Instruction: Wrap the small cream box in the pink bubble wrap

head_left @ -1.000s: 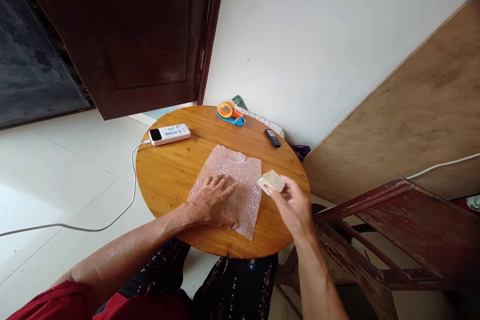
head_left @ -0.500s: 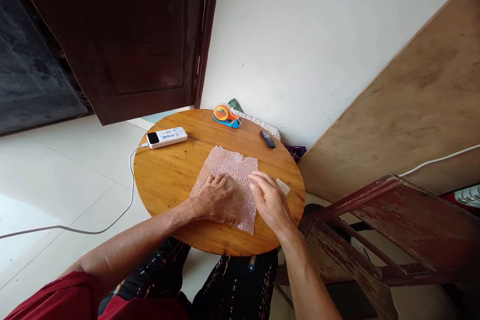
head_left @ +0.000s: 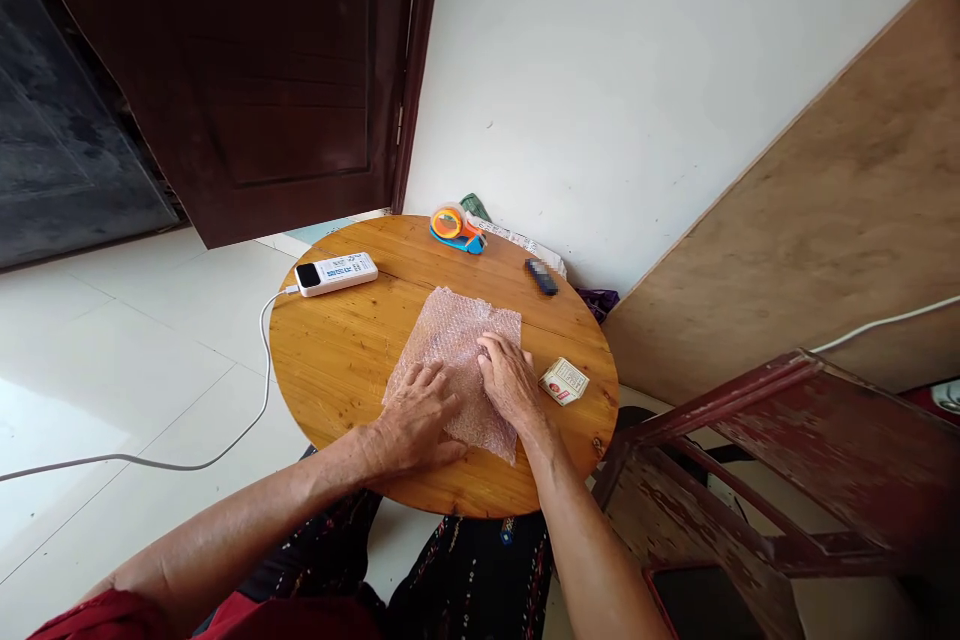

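While the clear, pinkish sheet of bubble wrap lies on the round, yellow-brown wooden worktop, I rest my left hand palm down on its near left part, fingers spread wide, and my right hand on its right side, fingers loosely bent and closer together. Neither appears to grip anything, so I judge the step in hand to be steadying or smoothing the sheet, with the small cream printed box with a red emblem just beside my right hand. Any next shift of the film would, I think, call for light, even pressure and a fingertip pinch at its edge.
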Tool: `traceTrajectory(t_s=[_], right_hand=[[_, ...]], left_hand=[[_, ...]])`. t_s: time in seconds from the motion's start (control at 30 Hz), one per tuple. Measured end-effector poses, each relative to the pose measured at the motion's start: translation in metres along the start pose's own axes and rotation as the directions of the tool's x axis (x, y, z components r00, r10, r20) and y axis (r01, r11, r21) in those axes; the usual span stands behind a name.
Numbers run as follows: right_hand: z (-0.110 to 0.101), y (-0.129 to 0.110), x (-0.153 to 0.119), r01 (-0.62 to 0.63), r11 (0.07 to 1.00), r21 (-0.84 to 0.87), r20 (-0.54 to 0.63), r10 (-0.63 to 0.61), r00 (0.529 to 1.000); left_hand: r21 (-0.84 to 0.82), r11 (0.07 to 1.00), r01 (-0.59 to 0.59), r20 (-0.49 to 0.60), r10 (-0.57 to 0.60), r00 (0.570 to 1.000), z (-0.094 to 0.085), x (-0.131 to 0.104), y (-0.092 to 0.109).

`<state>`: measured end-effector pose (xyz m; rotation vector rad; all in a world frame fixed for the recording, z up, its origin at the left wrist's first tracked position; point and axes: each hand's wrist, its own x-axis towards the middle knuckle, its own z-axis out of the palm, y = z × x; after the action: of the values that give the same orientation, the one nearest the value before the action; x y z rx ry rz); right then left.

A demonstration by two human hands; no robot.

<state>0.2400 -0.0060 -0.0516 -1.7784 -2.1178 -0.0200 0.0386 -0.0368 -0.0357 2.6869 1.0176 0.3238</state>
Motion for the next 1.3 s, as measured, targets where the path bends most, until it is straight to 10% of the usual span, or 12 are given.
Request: traceTrajectory(t_s=[0.27,0.43,0.77,1.03,1.3], right_hand=[[0.004,0.005,0.004,0.028,0.996,0.083,-0.107,-0.019,0.994],[-0.027,0.010,-0.007,0.064,0.989,0.135,-0.309,-0.020,0.951],[-0.058,0.067,-0.063,-0.406,0.897,0.176,-0.177,0.435,0.883],[-0.041,-0.008,-0.022,-0.034,0.884,0.466,-0.151,0.118,0.981],[-0.004,-0.006,-0.018,-0.044,0.836,0.547,0.010,0.045,0.999]], left_hand=[[-0.132,0.984,-0.119,-0.076,0.110,0.991,0.007,-0.006,0.014],[-0.151,0.983,-0.101,-0.111,0.085,0.990,0.017,-0.011,0.013],[-0.151,0.982,-0.112,-0.184,0.083,0.979,0.023,-0.012,0.013],[-0.125,0.984,-0.130,-0.213,0.101,0.972,0.023,-0.011,0.014],[-0.126,0.992,-0.009,-0.266,-0.025,0.964,0.024,-0.012,0.015]])
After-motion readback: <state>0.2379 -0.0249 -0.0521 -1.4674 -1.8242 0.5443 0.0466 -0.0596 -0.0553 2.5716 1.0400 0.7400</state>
